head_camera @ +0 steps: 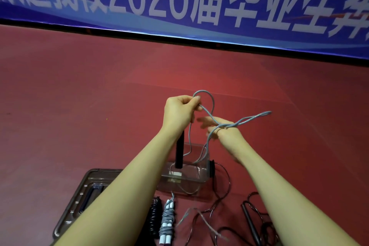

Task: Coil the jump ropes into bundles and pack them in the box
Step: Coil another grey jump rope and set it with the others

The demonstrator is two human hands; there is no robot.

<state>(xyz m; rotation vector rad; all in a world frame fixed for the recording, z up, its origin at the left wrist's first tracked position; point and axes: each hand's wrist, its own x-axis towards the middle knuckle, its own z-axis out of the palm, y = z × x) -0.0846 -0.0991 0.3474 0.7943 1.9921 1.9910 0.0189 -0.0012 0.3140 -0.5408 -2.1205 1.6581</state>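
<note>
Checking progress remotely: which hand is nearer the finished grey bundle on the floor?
Left, though neither is close. The left hand is raised high above the grey bundle; the right hand is also raised, further to its right, wrapped in rope.

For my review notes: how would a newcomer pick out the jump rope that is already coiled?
Start at the clear plastic box on the red floor, then look nearer the camera, between the person's forearms. The coiled grey rope bundle lies there beside a black bundle. It alone is wound tight, with white handle ends sticking out; the other ropes lie loose.
</note>
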